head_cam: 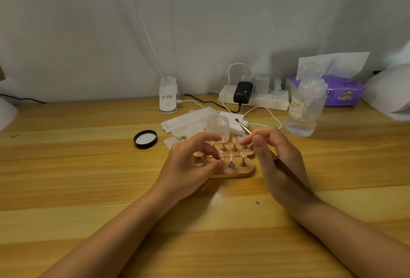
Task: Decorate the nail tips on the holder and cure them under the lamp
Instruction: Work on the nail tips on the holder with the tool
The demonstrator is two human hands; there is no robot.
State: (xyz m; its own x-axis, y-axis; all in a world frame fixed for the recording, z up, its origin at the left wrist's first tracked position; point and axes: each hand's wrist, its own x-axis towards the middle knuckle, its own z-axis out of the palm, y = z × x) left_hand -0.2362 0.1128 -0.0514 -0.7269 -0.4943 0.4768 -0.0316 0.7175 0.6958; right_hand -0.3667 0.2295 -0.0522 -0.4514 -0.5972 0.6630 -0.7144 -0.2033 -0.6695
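In the head view, a wooden holder (235, 172) was seen near the middle of the bench (88, 178), with pink nail tips (231, 157) standing on small metal pegs in two rows. The left hand (190, 167) was laid over the holder's left part, its thumb and forefinger pinching one nail tip (221, 155) in the near row. The right hand (277, 162) was curled round a brush (246, 127) — the bristle end pointed toward the far edge, the dark handle ran back across the palm. Behind the holder an open jar (218, 127) was set on white wipes (188, 120); its black lid (145, 139) lay to the left. A clear bottle (305, 109), a power strip (255, 98) and a tissue pack (341, 91) were lined along the far edge.
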